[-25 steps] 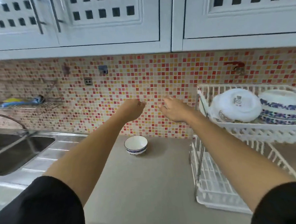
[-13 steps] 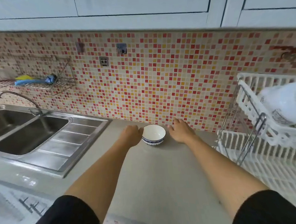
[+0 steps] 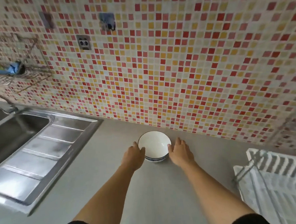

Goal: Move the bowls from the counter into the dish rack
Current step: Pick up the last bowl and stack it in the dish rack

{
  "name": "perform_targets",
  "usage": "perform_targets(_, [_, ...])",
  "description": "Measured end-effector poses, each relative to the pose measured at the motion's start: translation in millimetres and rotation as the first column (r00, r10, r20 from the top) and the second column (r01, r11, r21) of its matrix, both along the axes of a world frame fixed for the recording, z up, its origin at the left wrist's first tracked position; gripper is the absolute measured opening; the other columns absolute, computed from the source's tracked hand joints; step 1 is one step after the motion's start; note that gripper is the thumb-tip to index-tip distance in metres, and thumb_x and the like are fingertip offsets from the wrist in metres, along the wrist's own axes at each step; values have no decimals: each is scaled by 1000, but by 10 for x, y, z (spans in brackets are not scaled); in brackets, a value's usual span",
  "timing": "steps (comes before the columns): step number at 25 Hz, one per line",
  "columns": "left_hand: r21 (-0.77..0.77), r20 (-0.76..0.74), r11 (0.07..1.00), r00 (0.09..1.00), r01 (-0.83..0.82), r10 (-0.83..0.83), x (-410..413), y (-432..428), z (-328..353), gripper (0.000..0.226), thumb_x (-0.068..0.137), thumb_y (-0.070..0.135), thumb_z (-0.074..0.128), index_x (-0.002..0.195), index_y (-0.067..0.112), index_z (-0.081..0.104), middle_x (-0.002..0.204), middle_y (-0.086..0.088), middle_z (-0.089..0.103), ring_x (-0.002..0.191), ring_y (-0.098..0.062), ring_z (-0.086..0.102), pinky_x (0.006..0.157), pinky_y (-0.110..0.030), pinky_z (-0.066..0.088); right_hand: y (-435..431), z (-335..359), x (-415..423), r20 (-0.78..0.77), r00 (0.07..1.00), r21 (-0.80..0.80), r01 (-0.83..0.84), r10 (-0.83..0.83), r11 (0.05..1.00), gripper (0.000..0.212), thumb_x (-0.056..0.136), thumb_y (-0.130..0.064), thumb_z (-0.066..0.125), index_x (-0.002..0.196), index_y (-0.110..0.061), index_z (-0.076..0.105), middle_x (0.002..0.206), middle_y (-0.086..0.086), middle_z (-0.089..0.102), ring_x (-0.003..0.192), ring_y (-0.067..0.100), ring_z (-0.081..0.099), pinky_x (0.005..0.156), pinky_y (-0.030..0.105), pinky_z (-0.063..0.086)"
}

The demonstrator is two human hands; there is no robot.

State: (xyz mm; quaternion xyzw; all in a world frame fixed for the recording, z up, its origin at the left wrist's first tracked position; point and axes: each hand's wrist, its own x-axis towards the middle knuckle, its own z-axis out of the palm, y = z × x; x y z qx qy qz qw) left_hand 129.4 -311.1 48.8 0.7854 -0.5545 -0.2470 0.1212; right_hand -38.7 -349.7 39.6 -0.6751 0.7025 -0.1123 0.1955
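Round glazed white bowl on smooth grey counter, left hand and right hand grip clasping it

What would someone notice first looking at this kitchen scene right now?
The red and yellow mosaic wall fills the upper frame. Below it, a white bowl sits on the grey counter, cupped by the left hand and right hand. A steel sink lies left, a white dish rack right.

Head view, steeply down (close)

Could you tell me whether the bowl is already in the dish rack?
No, the bowl sits on the counter between both hands, left of the rack.
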Motion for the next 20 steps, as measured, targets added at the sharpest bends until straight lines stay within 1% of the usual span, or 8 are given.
perform_targets(3, [58, -74, 995, 994, -81, 85, -80, -277, -222, 57, 99, 36, 32, 146, 4, 20, 139, -22, 48, 125, -38, 49, 101, -43, 41, -290, -273, 34, 18, 1000, 83, 19, -20, 996, 66, 97, -46, 33, 147, -6, 20, 152, 15, 31, 135, 32, 39, 105, 40, 38])
perform_targets(6, [112, -101, 986, 986, -123, 134, -150, -407, -402, 61, 100, 32, 32, 149, 5, 8, 142, -20, 45, 128, -37, 47, 103, -42, 39, -418, -469, 124, 34, 999, 142, 21, -26, 990, 64, 97, -46, 34, 145, -5, 24, 145, 15, 43, 129, 32, 47, 102, 39, 41])
perform_targets(7, [121, -103, 984, 984, -133, 145, -166, -441, -451, 61, 100, 27, 33, 150, 5, 7, 142, -20, 44, 128, -37, 47, 104, -42, 39, -447, -508, 154, 40, 999, 152, 24, -31, 988, 61, 97, -42, 36, 144, -5, 26, 142, 16, 47, 126, 33, 50, 99, 38, 43])
perform_targets(9, [130, -93, 979, 981, -159, 171, -177, -494, -505, 60, 97, 13, 35, 150, 5, 5, 143, -20, 43, 128, -37, 46, 104, -42, 38, -500, -550, 200, 34, 998, 173, 44, -51, 984, 52, 97, -26, 41, 142, -5, 27, 138, 17, 50, 123, 34, 52, 97, 36, 44])
perform_targets(11, [143, -58, 975, 982, -172, 182, -197, -514, -509, 65, 94, 1, 35, 150, 3, 2, 147, -19, 38, 131, -36, 44, 106, -40, 37, -523, -568, 221, 19, 997, 193, 71, -76, 979, 51, 93, -12, 44, 141, -4, 28, 136, 18, 52, 121, 34, 54, 96, 37, 45])
perform_targets(12, [150, -36, 974, 984, -168, 175, -213, -504, -492, 68, 93, -2, 37, 150, 2, 0, 148, -19, 35, 132, -35, 43, 107, -39, 36, -506, -581, 222, 28, 996, 194, 77, -84, 978, 51, 92, -8, 45, 139, -3, 30, 134, 19, 53, 120, 35, 55, 96, 38, 45])
perform_targets(16, [112, -4, 984, 990, -140, 142, -269, -391, -356, 70, 92, -5, 41, 150, 0, 2, 147, -20, 35, 131, -35, 44, 106, -38, 37, -343, -546, 189, 107, 987, 141, 105, -120, 985, 41, 91, -6, 44, 131, -3, 38, 127, 19, 58, 113, 35, 59, 87, 37, 49])
perform_targets(20, [-25, -109, 981, 976, -193, 190, -333, -59, -28, 67, 94, -4, 36, 151, 7, 4, 149, -18, 34, 128, -37, 46, 104, -41, 40, -22, -230, 96, 162, 982, 5, 99, -99, 995, 43, 94, -8, 40, 136, -4, 32, 118, 19, 64, 105, 34, 63, 78, 36, 50])
